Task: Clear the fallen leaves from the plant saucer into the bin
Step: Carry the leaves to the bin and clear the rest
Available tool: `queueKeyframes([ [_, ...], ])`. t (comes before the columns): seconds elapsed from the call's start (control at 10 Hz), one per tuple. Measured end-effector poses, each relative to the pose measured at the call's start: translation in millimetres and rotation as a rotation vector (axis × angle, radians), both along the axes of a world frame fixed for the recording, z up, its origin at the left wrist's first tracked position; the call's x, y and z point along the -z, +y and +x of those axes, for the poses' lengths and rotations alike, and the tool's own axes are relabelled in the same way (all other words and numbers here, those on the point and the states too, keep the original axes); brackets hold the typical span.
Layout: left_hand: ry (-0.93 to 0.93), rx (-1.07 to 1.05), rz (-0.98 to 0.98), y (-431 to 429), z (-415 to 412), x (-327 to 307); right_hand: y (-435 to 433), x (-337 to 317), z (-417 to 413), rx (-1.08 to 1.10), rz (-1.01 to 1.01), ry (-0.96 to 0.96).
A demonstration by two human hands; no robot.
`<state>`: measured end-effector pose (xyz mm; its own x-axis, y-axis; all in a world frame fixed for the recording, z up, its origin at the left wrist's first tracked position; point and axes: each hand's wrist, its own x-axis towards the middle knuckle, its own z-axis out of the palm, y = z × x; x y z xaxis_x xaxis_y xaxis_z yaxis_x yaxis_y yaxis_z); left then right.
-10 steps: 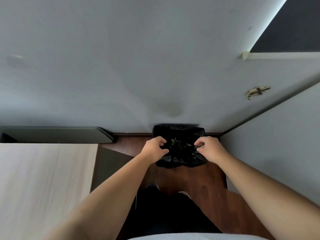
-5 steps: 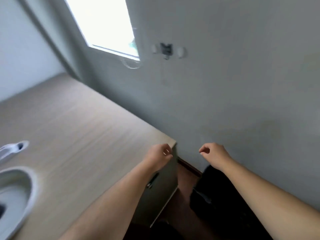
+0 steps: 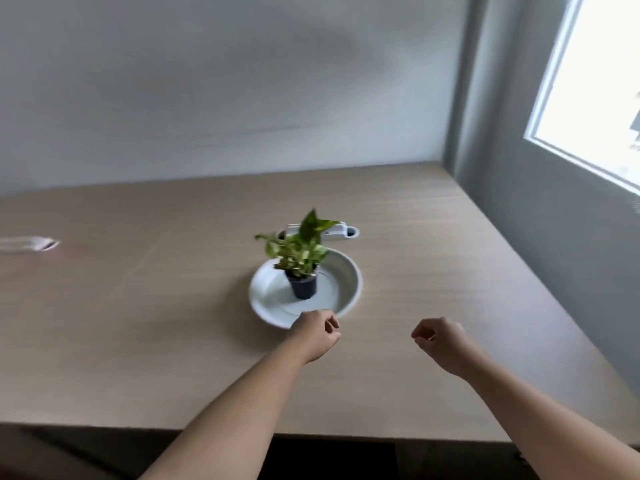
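Observation:
A round white saucer sits on the middle of the wooden table. A small black pot with a green variegated plant stands upright in it. The saucer's visible floor looks bare; the image is blurred. My left hand hovers at the saucer's near rim, fingers curled, nothing visible in it. My right hand hangs to the right of the saucer above bare table, fingers loosely curled, holding nothing visible. The bin is out of view.
A white elongated object lies just behind the saucer. A blurred pale object lies at the table's far left. A grey wall runs behind, a window on the right. The table's near edge crosses the bottom.
The view has swung from the black-lined bin on the floor to the table with the plant. Both hands left the bin and now hover near the saucer.

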<state>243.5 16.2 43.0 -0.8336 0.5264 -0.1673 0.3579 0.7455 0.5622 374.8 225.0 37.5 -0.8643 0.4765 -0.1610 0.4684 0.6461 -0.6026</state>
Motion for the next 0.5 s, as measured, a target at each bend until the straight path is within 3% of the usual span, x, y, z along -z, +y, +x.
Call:
queueKeyframes([
  [0.2, -0.019, -0.117, -0.02, -88, -72, 12, -65, 6, -94, -0.099, 0.033, -0.032],
  [0.4, -0.034, -0.039, -0.046, -134, -139, 22, -96, 20, -146, -0.107, 0.087, -0.066],
  [0.5, -0.088, -0.032, -0.008, -153, -143, 25, -102, 8, -154, -0.047, 0.029, 0.038],
])
